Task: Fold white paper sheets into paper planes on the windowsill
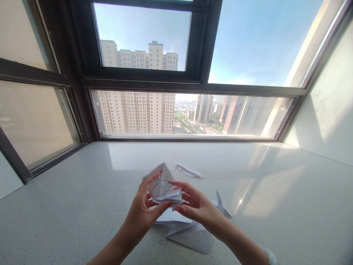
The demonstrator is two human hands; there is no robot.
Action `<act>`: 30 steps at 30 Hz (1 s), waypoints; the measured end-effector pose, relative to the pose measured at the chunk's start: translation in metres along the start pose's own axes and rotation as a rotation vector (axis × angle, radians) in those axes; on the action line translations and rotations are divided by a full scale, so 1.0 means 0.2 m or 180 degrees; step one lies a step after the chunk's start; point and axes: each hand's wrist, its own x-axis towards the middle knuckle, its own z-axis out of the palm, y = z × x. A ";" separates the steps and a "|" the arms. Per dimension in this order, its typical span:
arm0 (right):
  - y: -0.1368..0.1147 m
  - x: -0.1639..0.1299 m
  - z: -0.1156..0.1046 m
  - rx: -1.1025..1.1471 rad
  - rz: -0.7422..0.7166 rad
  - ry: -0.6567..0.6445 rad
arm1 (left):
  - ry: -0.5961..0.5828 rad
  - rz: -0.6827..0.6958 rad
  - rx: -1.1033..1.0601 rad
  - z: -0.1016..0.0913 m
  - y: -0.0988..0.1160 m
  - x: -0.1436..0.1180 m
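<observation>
Between my two hands is a piece of folded white paper (162, 184), creased in a star of lines with a thick layered fold at its lower edge. My left hand (149, 206) grips its left side, fingers behind and on top, thumb along the lower fold. From the right, my right hand (193, 202) pinches the layered end between thumb and fingers. Below them on the sill lie a white folded sheet (172, 217) and a larger pointed paper piece (193, 237). Past my right wrist, another folded paper (222, 206) stands with one point up, partly hidden.
A narrow folded paper strip (189, 170) lies beyond my hands on the speckled white sill (82, 206). Dark window frames (187, 86) rise at the back and left, and a pale wall (325, 110) bounds the right. Tall buildings show outside.
</observation>
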 end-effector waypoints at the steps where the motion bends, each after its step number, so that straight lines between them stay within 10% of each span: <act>1: 0.00 -0.01 0.00 0.0034 -0.0003 0.0034 | 0.0029 0.0026 0.0018 0.01 0.00 0.00; 11: -0.01 0.00 -0.03 0.0272 -0.0234 -0.0065 | -0.0235 -0.0141 -0.0249 -0.01 0.00 0.01; 26: 0.07 -0.01 0.00 -0.1870 -0.0593 0.0782 | -0.0480 -0.0195 0.0057 0.01 -0.06 -0.04; 30: 0.07 -0.03 0.03 -0.1361 -0.0682 0.0618 | -0.0419 -0.0327 -0.0173 0.02 -0.06 -0.03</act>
